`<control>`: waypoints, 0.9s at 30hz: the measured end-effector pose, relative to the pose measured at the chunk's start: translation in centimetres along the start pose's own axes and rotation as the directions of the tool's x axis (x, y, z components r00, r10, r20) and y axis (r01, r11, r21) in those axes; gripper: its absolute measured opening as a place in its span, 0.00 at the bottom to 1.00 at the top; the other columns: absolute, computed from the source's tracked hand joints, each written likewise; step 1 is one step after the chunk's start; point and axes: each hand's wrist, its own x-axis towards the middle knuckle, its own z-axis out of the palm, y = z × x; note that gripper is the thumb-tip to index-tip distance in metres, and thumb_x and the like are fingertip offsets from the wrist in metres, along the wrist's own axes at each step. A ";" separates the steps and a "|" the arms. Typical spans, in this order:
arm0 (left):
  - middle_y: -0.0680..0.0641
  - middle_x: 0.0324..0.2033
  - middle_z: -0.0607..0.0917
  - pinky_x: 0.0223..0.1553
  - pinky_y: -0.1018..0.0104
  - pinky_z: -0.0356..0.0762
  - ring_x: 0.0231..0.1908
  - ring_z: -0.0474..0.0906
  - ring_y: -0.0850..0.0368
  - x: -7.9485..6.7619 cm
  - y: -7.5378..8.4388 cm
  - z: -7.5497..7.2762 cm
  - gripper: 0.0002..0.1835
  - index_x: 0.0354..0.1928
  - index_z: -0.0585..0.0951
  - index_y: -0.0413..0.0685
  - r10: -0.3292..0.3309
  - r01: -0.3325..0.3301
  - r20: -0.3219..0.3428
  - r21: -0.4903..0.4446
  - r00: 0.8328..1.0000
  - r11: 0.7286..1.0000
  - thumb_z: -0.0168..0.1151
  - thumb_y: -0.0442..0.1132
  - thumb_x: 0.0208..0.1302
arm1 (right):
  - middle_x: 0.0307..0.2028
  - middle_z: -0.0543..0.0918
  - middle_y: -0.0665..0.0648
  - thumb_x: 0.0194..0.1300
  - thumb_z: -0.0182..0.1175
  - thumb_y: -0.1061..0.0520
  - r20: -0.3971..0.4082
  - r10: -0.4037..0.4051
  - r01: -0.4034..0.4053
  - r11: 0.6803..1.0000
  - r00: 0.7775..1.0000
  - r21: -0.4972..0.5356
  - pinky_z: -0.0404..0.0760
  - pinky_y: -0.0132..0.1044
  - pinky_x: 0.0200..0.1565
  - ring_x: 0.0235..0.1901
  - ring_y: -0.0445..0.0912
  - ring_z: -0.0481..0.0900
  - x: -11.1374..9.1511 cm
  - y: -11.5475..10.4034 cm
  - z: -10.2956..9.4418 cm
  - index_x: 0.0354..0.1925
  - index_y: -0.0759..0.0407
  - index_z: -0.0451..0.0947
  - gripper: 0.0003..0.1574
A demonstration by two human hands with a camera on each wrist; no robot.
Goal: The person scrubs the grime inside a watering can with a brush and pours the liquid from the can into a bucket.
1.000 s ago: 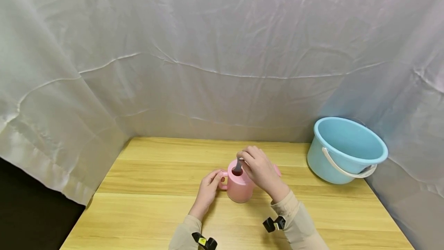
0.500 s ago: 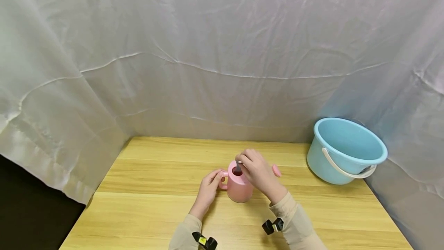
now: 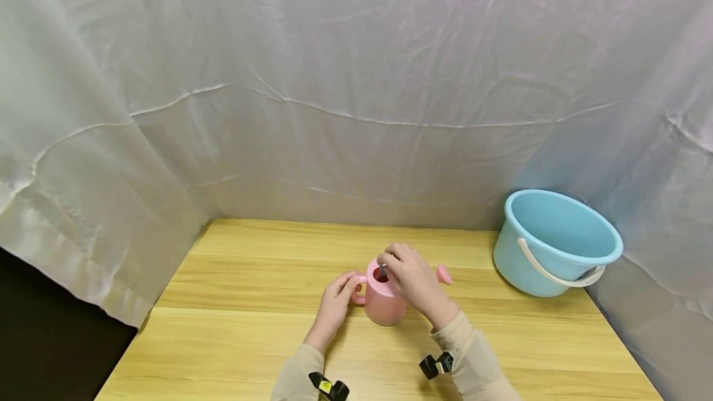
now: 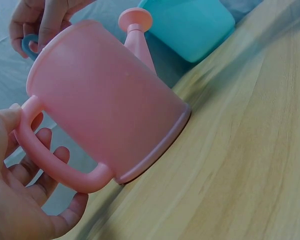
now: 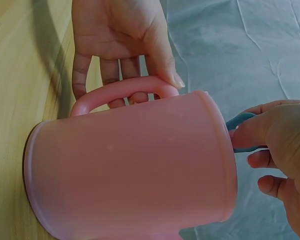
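Observation:
A pink watering can [image 3: 385, 303] stands upright on the table, its round rose [image 3: 443, 275] to the right. My left hand [image 3: 334, 303] holds its side handle [image 4: 65, 172], the thumb on the handle's upper end and fingers behind it. Over the can's round top opening, my right hand [image 3: 414, 282] pinches a blue-grey tool [image 3: 382, 272] by its ring-shaped handle end [image 5: 241, 120]. The tool's shaft reaches down into the opening. Its lower end is hidden inside, so its kind does not show. A dark red interior is visible there.
A light blue bucket [image 3: 512, 258] with a white carrying handle stands at the table's back right corner. Pale grey cloth [image 3: 356, 159] hangs behind and along the sides of the wooden table [image 3: 234, 351].
My right hand has shifted slightly nearer and lower over the opening, with the tool moving in it. More of the rose now shows behind that hand. The left hand and can keep their place.

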 end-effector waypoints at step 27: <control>0.30 0.42 0.78 0.48 0.44 0.86 0.42 0.75 0.57 0.0 0.1 0.0 0.22 0.54 0.79 0.34 0.015 -0.015 0.005 -0.020 1.000 1.000 0.53 0.46 0.73 | 0.41 0.81 0.54 0.55 0.64 0.69 -0.071 -0.085 0.089 0.994 0.994 0.067 0.77 0.37 0.36 0.36 0.46 0.74 1.7 -0.6 -2.3 0.38 0.57 0.80 0.12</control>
